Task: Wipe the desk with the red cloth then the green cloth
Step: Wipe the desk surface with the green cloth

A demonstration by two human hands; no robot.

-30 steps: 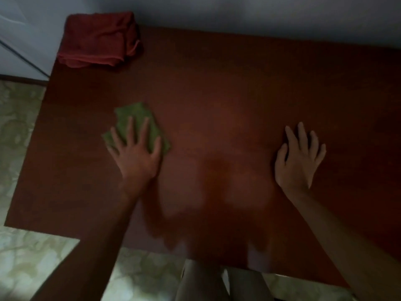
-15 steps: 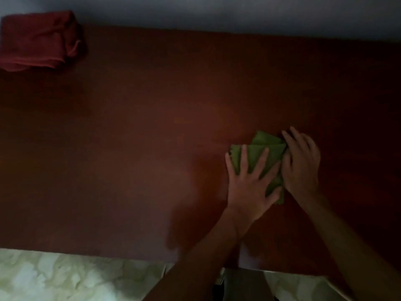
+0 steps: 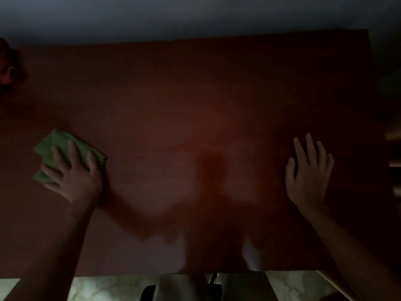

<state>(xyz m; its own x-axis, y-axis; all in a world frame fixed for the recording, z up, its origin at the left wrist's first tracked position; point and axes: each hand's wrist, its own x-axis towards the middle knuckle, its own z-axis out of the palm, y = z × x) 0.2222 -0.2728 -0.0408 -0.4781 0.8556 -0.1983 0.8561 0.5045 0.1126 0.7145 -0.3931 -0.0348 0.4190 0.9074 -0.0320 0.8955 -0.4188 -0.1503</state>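
The left hand [image 3: 72, 179], fingers spread flat on the green cloth [image 3: 57, 148], has swept it back from mid-desk to the desk's [image 3: 195, 94] left side while the right hand [image 3: 308, 177] rests open and empty, so the second wipe is underway.

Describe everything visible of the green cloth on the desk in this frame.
The small, bright green cloth looks soft and thin, folded into uneven layers with corners sticking out at the far and left sides. It lies flat on the dark reddish-brown wooden desk, toward its left side. The left hand presses on it with spread fingers, covering its near part. Nothing else touches it.
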